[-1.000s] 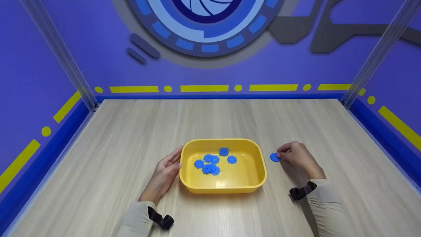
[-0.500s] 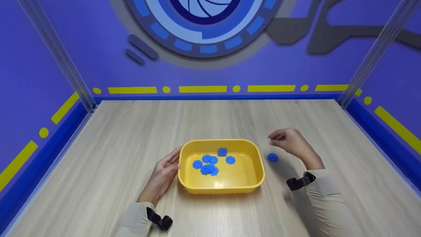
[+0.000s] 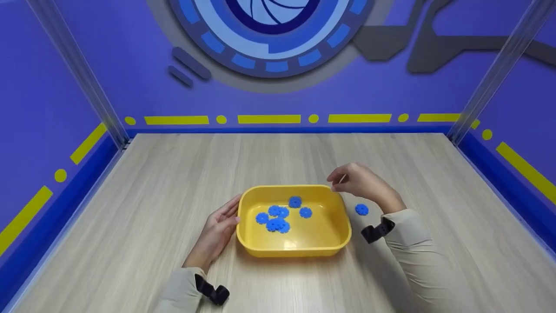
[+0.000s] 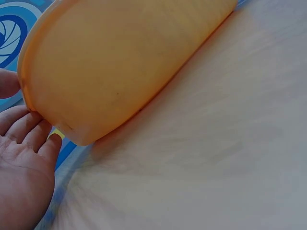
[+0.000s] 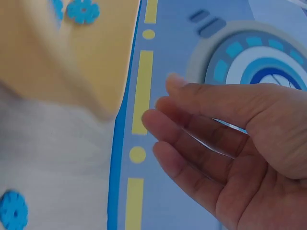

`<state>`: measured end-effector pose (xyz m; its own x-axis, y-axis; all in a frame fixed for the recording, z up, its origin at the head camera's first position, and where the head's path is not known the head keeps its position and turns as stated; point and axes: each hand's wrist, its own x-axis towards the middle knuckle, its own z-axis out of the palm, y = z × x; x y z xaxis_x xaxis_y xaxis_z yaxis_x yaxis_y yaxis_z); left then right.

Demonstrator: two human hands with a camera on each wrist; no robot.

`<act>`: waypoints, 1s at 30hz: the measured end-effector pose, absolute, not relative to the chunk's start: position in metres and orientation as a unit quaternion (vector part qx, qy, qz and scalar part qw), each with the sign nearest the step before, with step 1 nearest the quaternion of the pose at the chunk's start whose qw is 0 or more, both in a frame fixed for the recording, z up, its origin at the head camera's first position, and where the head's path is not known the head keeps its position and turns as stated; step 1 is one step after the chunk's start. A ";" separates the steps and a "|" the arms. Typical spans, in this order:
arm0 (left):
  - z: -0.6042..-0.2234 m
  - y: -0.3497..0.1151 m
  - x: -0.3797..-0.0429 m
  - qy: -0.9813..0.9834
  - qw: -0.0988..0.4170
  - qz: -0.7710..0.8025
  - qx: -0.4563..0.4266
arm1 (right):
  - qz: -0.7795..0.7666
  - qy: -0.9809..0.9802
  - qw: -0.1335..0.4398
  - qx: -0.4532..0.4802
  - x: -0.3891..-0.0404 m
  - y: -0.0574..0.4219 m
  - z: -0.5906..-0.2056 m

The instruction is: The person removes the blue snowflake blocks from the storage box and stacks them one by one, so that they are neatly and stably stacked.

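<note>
A yellow plastic basin stands on the wooden table, and several blue notched discs lie in it, some overlapping. Against its left side rests my left hand, fingers and thumb touching the outer wall and rim. The left wrist view shows the fingers of this hand fairly straight beside the basin wall. Over the basin's far right corner is my right hand, fingers loosely bent; the right wrist view shows this hand with nothing between thumb and fingers. One blue disc lies on the table right of the basin.
The light wooden table is bounded by blue walls with yellow markings. A black strap with a camera sits on the right wrist, and a similar strap on the left.
My right hand has let go of the blue disc on the table, risen, and moved left to the basin's far right corner. The left hand has stayed at the basin.
</note>
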<state>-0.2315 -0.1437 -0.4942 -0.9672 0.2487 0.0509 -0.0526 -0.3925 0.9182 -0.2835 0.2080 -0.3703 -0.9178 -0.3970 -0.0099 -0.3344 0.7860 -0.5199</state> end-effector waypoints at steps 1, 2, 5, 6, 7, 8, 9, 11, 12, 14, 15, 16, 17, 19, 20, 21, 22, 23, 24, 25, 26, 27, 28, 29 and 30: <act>-0.494 -0.144 -0.231 0.544 0.091 0.829 0.090 | -0.259 0.943 0.069 -0.198 -0.284 0.203 -0.369; -0.494 -0.144 -0.231 0.544 0.091 0.829 0.090 | -0.254 0.943 0.077 -0.201 -0.284 0.199 -0.368; -0.495 -0.144 -0.231 0.543 0.091 0.830 0.092 | -0.234 0.942 0.099 -0.218 -0.285 0.185 -0.366; -0.495 -0.144 -0.232 0.543 0.091 0.829 0.094 | -0.226 0.943 0.107 -0.219 -0.285 0.180 -0.366; -0.495 -0.144 -0.232 0.542 0.090 0.830 0.094 | -0.216 0.944 0.115 -0.223 -0.285 0.175 -0.366; -0.495 -0.144 -0.232 0.541 0.090 0.831 0.095 | -0.208 0.944 0.122 -0.226 -0.286 0.171 -0.367; -0.495 -0.144 -0.232 0.540 0.090 0.832 0.095 | -0.199 0.944 0.127 -0.230 -0.286 0.167 -0.368; -0.495 -0.144 -0.232 0.539 0.089 0.832 0.094 | -0.186 0.945 0.141 -0.229 -0.287 0.158 -0.370; -0.495 -0.144 -0.232 0.539 0.088 0.832 0.094 | -0.181 0.945 0.146 -0.230 -0.287 0.155 -0.371; -0.495 -0.143 -0.231 0.537 0.088 0.834 0.092 | -0.176 0.944 0.156 -0.233 -0.288 0.148 -0.374; -0.495 -0.143 -0.231 0.537 0.088 0.834 0.091 | -0.175 0.943 0.162 -0.231 -0.288 0.145 -0.375; -0.495 -0.143 -0.231 0.538 0.088 0.834 0.090 | -0.176 0.943 0.170 -0.226 -0.289 0.142 -0.377; -0.495 -0.144 -0.231 0.537 0.087 0.834 0.089 | -0.177 0.942 0.176 -0.225 -0.289 0.139 -0.379; -0.495 -0.144 -0.231 0.537 0.087 0.834 0.088 | -0.176 0.941 0.188 -0.219 -0.290 0.135 -0.384; -0.495 -0.144 -0.231 0.539 0.087 0.833 0.088 | -0.175 0.940 0.194 -0.219 -0.291 0.132 -0.386; -0.495 -0.144 -0.231 0.541 0.087 0.832 0.088 | -0.171 0.939 0.198 -0.222 -0.292 0.130 -0.389; -0.495 -0.144 -0.231 0.543 0.087 0.830 0.088 | -0.167 0.938 0.201 -0.227 -0.292 0.129 -0.391; -0.495 -0.144 -0.231 0.544 0.088 0.830 0.088 | -0.160 0.938 0.203 -0.232 -0.293 0.127 -0.393; -0.495 -0.144 -0.231 0.545 0.088 0.829 0.088 | -0.154 0.938 0.205 -0.235 -0.293 0.126 -0.395; -0.495 -0.145 -0.231 0.547 0.090 0.828 0.088 | -0.149 0.937 0.207 -0.239 -0.294 0.125 -0.397; -0.495 -0.145 -0.231 0.547 0.091 0.827 0.089 | -0.147 0.937 0.208 -0.240 -0.294 0.124 -0.398; -0.495 -0.145 -0.231 0.547 0.091 0.827 0.090 | -0.145 0.936 0.212 -0.239 -0.294 0.124 -0.400; -0.494 -0.145 -0.231 0.546 0.092 0.828 0.090 | -0.144 0.936 0.215 -0.240 -0.295 0.123 -0.401; -0.494 -0.145 -0.231 0.544 0.092 0.829 0.090 | -0.144 0.935 0.218 -0.239 -0.295 0.122 -0.402; -0.494 -0.145 -0.231 0.544 0.092 0.829 0.089 | -0.146 0.935 0.221 -0.237 -0.294 0.122 -0.404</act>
<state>-0.2310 -0.1448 -0.4941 -0.9672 0.2497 0.0474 -0.0557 -0.3903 0.9190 -0.2945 0.1217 -0.4036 -0.7897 -0.5075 -0.3446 -0.3784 0.8451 -0.3776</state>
